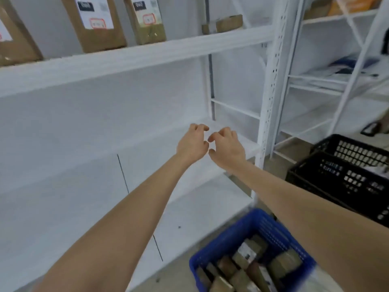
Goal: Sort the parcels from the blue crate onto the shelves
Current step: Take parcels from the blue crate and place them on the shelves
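**Both hands free above the middle shelf**

Labelled boxes (94, 24) stand upper left. My left hand (192, 142) and right hand (226, 148) hover side by side over the middle shelf (94, 152), fingers loosely curled, holding nothing. Lower right, parcels (248, 260) lie in the blue crate (237, 226). They look like stiff, probably light cardboard, so I'd grip opposite sides.

No wording can be read anywhere in view.

On the upper shelf (134, 60), a tall cardboard box (101, 36) carries a white label (93, 12) with a black patch of pale characters and a red-framed stamp, both too blurred to read. The narrower box (147, 32) just right of it bears a similar sticker (145, 9), equally unreadable. Far below that shelf, a parcel tag (248, 250) in the blue crate (242, 230) is also a blur.
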Demonstrator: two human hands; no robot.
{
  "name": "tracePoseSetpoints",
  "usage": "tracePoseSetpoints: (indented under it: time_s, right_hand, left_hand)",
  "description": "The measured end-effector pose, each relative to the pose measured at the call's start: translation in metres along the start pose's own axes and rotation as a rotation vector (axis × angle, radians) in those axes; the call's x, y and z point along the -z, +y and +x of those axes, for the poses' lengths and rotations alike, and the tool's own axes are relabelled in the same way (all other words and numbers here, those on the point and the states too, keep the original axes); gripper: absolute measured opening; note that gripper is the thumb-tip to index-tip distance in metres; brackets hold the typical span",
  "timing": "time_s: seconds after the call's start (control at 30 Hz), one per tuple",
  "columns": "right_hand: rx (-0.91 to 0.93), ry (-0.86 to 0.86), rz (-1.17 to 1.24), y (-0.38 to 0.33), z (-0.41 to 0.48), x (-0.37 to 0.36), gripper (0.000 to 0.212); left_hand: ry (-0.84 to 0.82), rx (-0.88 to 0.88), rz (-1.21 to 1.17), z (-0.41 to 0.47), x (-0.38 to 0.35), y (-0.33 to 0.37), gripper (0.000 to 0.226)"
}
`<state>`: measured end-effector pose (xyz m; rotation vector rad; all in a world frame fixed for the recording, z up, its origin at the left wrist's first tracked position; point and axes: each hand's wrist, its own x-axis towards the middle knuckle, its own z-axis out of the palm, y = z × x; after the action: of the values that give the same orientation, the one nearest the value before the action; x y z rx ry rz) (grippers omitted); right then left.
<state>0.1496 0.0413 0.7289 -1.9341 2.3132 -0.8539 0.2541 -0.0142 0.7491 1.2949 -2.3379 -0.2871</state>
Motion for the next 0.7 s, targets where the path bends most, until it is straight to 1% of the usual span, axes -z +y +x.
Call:
tracePoseSetpoints:
  time_s: [0.2, 0.33, 0.43, 0.53, 0.6, 0.7]
  right_hand:
    - [-0.138, -0.300, -0.053, 0.118, -0.045, -0.048, 0.037]
    - [-0.233, -0.440, -0.071, 0.182, -0.056, -0.089, 0.035]
    - [-0.254, -0.533, -0.091, 0.225, -0.054, -0.127, 0.034]
    - [-0.299, -0.641, -0.098, 0.265, -0.046, -0.169, 0.032]
    - [-0.319, -0.690, -0.093, 0.295, -0.036, -0.198, 0.036]
    - [-0.404, -0.765, -0.060, 0.340, -0.036, -0.244, 0.047]
  left_hand:
    - [-0.316, 0.094, -0.034, -0.025, -0.142, 0.014, 0.048]
    - [-0.484, 0.130, -0.044, -0.033, -0.223, 0.005, 0.050]
    - [-0.561, 0.171, -0.047, -0.033, -0.281, -0.006, 0.049]
    - [-0.637, 0.223, -0.069, -0.023, -0.343, -0.020, 0.043]
    - [-0.699, 0.232, -0.077, -0.014, -0.385, -0.031, 0.039]
    - [-0.800, 0.303, -0.089, -0.009, -0.444, -0.042, 0.045]
